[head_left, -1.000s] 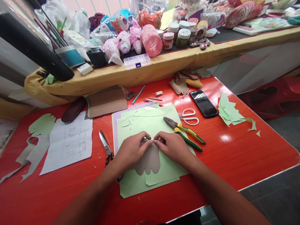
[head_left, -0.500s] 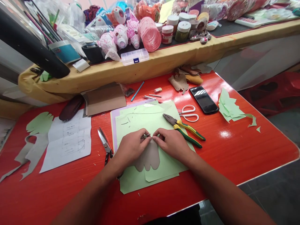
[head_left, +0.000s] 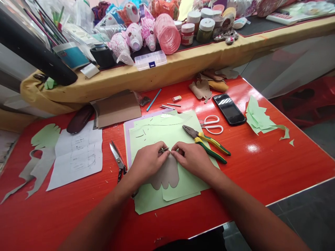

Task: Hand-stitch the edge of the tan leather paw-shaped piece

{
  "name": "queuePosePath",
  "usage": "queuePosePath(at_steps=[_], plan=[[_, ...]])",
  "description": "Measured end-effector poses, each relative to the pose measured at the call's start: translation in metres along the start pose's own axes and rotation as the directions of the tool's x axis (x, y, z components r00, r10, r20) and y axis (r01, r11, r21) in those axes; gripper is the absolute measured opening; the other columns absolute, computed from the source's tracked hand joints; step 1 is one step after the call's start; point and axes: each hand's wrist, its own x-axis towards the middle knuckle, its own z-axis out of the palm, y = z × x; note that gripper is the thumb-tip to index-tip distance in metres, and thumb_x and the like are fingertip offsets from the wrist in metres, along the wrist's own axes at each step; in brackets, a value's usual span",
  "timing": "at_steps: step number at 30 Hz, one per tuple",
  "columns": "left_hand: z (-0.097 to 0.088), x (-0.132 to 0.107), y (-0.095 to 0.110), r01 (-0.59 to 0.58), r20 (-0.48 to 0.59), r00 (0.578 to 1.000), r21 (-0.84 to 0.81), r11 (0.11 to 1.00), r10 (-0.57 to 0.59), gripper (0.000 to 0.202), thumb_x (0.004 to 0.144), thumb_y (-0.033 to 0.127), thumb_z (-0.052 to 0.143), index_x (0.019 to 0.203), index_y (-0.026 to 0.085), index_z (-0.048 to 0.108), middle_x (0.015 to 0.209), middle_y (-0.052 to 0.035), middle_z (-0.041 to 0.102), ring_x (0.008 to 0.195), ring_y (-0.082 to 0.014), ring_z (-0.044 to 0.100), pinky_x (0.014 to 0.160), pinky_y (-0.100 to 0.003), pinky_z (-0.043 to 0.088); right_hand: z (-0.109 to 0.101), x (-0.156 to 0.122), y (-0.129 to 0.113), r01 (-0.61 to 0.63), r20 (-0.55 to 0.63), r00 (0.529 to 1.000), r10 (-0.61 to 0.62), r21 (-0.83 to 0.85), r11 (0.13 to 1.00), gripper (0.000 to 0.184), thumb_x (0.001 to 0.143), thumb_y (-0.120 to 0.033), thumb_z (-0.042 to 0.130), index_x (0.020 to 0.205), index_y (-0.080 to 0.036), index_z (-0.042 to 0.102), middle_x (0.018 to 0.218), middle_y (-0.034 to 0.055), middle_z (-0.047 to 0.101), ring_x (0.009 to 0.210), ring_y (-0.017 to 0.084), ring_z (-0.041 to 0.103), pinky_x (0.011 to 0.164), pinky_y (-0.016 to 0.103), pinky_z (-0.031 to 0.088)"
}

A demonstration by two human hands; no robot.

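Note:
My left hand (head_left: 149,157) is closed in a pinch, a thin metal pointed piece (head_left: 164,150) showing between its fingers. Opposite it, my right hand (head_left: 193,157) pinches the upper edge of a grey scalloped cutout (head_left: 169,174), perhaps leather or felt. The cutout hangs below my fingertips, over light green sheets (head_left: 159,134); its top is partly hidden by my hands. Just beyond my right hand lie combination pliers (head_left: 213,143) with green and yellow handles. Black-handled scissors (head_left: 118,160) rest left of the sheets.
White-handled scissors (head_left: 213,124) and a phone (head_left: 230,109) lie to the right, near green paper scraps (head_left: 259,116). A drawn paper pattern (head_left: 75,157), grey offcuts (head_left: 43,170) and a brown case (head_left: 80,119) are at left. A cloth-covered ledge (head_left: 183,64) crosses the back.
The camera view has shifted slightly. Both hands stay pinched close together at the top of the grey cutout, with the metal piece turned a little between the left fingers.

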Motion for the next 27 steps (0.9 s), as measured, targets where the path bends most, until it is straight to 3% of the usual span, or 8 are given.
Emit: queuePosePath(at_steps=[27], plan=[[-0.001, 0.0021, 0.0023, 0.01, 0.007, 1.0, 0.047, 0.999, -0.01, 0.019, 0.095, 0.042, 0.055, 0.099, 0.027, 0.067, 0.088, -0.0015, 0.075, 0.082, -0.0237, 0.066, 0.066, -0.031, 0.038, -0.0032, 0.0013, -0.0007, -0.012, 0.016, 1.0, 0.012, 0.008, 1.0, 0.013, 0.097, -0.034, 0.066, 0.096, -0.024, 0.075, 0.077, -0.0012, 0.076, 0.069, 0.016, 0.065, 0.06, 0.026, 0.032]])
